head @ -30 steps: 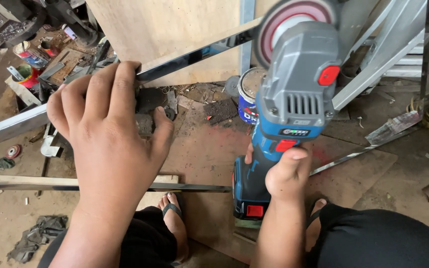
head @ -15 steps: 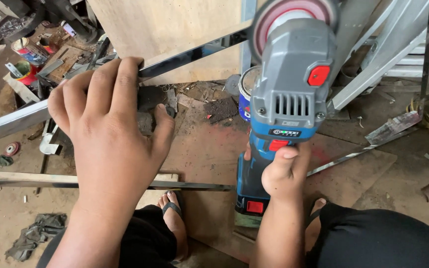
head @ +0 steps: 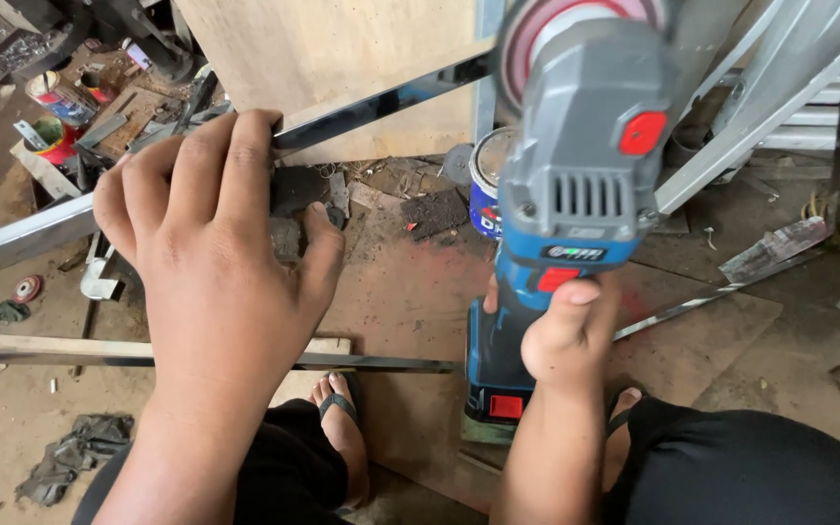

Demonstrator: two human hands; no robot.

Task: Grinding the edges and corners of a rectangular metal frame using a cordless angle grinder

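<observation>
Dusty workshop floor [head: 410, 292], scraps and offcuts all over it, and the person sits low with sandalled feet tucked under. Left hand [head: 216, 262] comes down over a long shiny metal bar [head: 381, 102] that runs slantwise from the floor's left edge up toward the plywood sheet [head: 342, 58] at the back; the fingers wrap the bar's far edge and the thumb presses a dark block [head: 289, 209] beneath it, so that grip is closed and pinning the bar. Right hand [head: 566, 331] has a firm closed grip round the blue handle of a cordless grinder [head: 576, 194], thumb up by the red switch, battery end toward the body. Its red-faced disc [head: 556, 39] is at the top, blurred, right by the bar's upper stretch; whether it touches, I cannot tell. A paint tin [head: 486, 185] stands just behind the grinder, a second thin bar [head: 196, 358] lies flat across the near floor, and rags [head: 75, 457] sit at the near left corner. By my read this is the grinding or polishing stage on the bar, and the next pass calls for steady downward pressure from the left hand while the disc meets the metal lightly.
</observation>
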